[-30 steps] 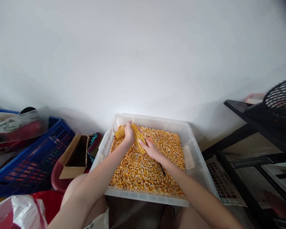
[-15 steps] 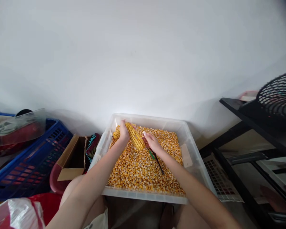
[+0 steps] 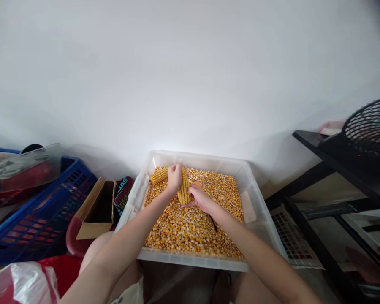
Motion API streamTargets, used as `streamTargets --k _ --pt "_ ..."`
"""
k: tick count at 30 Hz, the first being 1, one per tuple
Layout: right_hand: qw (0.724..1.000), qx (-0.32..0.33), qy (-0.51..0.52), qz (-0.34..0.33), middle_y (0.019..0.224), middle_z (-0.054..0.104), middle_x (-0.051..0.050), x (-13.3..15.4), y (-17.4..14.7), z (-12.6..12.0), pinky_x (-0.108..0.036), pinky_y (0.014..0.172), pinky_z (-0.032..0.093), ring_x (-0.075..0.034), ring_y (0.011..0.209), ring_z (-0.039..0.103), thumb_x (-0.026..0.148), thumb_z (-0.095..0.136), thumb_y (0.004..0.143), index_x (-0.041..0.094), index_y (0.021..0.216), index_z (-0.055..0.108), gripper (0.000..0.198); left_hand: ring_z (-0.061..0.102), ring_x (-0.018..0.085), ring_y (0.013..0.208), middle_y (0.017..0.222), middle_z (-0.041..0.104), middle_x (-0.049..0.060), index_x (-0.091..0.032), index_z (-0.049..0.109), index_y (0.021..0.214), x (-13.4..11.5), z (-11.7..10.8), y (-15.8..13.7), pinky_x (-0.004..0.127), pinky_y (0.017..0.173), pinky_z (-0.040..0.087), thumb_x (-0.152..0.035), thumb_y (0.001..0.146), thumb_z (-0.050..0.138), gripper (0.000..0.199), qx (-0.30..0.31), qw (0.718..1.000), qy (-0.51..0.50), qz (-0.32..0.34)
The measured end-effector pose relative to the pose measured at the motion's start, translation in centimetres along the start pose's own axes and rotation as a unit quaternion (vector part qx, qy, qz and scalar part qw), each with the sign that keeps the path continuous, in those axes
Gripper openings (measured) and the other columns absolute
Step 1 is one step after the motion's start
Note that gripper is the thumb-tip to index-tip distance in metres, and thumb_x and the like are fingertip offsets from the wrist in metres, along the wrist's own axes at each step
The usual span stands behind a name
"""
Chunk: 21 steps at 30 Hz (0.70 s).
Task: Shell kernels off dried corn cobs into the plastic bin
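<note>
Above the loose corn kernels [image 3: 190, 232], an ear of corn [image 3: 184, 188] is held between my two hands, its lower end tilted toward me. My left hand [image 3: 175, 176] is wrapped round its upper part. The fingers of my right hand [image 3: 200, 197] grip the lower end from the right side. Another ear of corn [image 3: 160, 175] lies on the kernels just left of my left hand. A thin dark tool [image 3: 214, 224] rests on the kernels under my right wrist, mostly covered. All of this sits inside a translucent plastic tub [image 3: 193, 262].
At the left stand a blue crate [image 3: 34, 228], an open cardboard box [image 3: 95, 228] and a dark speaker-like item [image 3: 123, 192] marked JAG. A black rack [image 3: 319, 145] with a fan [image 3: 372, 126] stands on the right. Behind the tub rises a white wall [image 3: 183, 76].
The ear has turned to a steeper angle. My left hand has moved slightly right and over its top, and my right hand has closed in on its lower end.
</note>
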State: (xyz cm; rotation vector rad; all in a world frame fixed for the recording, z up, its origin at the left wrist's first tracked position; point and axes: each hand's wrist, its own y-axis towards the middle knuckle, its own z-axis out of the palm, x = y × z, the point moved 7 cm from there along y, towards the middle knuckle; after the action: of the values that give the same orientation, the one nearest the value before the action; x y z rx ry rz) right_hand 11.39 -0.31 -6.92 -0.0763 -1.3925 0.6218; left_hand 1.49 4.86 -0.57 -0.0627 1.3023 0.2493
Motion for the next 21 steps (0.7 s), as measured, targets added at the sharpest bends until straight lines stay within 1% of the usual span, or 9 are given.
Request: streamTargets --k 2,5,9,12,17,21 --pt "1.0 -0.015 0.024 0.01 0.086 0.068 -0.003 -0.4 0.0 0.0 -0.029 0.057 0.056 -0.018 0.078 0.064 0.019 0.045 0.068 0.02 0.097 0.058 0.032 0.049 0.012 0.045 0.046 0.052 0.0 -0.017 0.053 0.055 -0.3 0.9 -0.9 0.023 0.049 0.038 -0.046 0.078 0.057 0.037 0.036 0.998 0.044 0.037" --pt "0.999 -0.022 0.044 0.002 0.085 0.068 -0.003 -0.6 0.1 -0.1 -0.028 0.059 0.056 -0.017 0.077 0.064 0.016 0.046 0.065 0.02 0.094 0.056 0.031 0.05 0.011 0.049 0.049 0.052 -0.001 -0.017 0.053 0.056 -0.4 1.5 -1.5 0.023 0.054 0.039 -0.045 0.08 0.058 0.037 0.055 0.994 0.076 0.064" --pt "0.998 -0.007 0.07 0.005 0.085 0.068 -0.004 -0.7 0.5 -0.2 -0.028 0.06 0.057 -0.018 0.08 0.064 0.018 0.046 0.065 0.019 0.091 0.057 0.028 0.049 0.012 0.046 0.047 0.051 -0.001 -0.018 0.051 0.056 -0.6 1.2 -1.1 0.023 0.05 0.037 -0.046 0.081 0.056 0.038 0.037 0.997 0.055 0.043" --pt "0.998 -0.005 0.07 -0.008 0.086 0.068 -0.004 -0.8 0.8 -0.3 -0.029 0.06 0.057 -0.019 0.082 0.064 0.018 0.047 0.065 0.02 0.091 0.058 0.028 0.048 0.012 0.044 0.046 0.051 -0.001 -0.018 0.05 0.055 -0.8 1.0 -0.9 0.024 0.048 0.037 -0.047 0.08 0.057 0.039 0.024 0.999 0.035 0.032" --pt "0.998 -0.017 0.054 -0.022 0.092 0.068 -0.003 -1.1 0.6 0.1 -0.03 0.062 0.057 -0.019 0.084 0.064 0.019 0.047 0.07 0.021 0.099 0.057 0.031 0.049 0.013 0.048 0.047 0.052 0.0 -0.018 0.054 0.056 -0.6 1.3 -1.5 0.023 0.052 0.038 -0.045 0.08 0.058 0.037 0.032 0.996 0.064 0.05" --pt "0.998 -0.02 0.039 -0.045 0.096 0.067 -0.003 -0.4 0.2 0.3 -0.031 0.065 0.057 -0.019 0.084 0.064 0.021 0.044 0.074 0.023 0.108 0.055 0.036 0.05 0.013 0.049 0.048 0.053 -0.001 -0.017 0.055 0.058 -0.4 1.5 -1.7 0.023 0.053 0.038 -0.044 0.082 0.056 0.036 0.038 0.994 0.083 0.059"
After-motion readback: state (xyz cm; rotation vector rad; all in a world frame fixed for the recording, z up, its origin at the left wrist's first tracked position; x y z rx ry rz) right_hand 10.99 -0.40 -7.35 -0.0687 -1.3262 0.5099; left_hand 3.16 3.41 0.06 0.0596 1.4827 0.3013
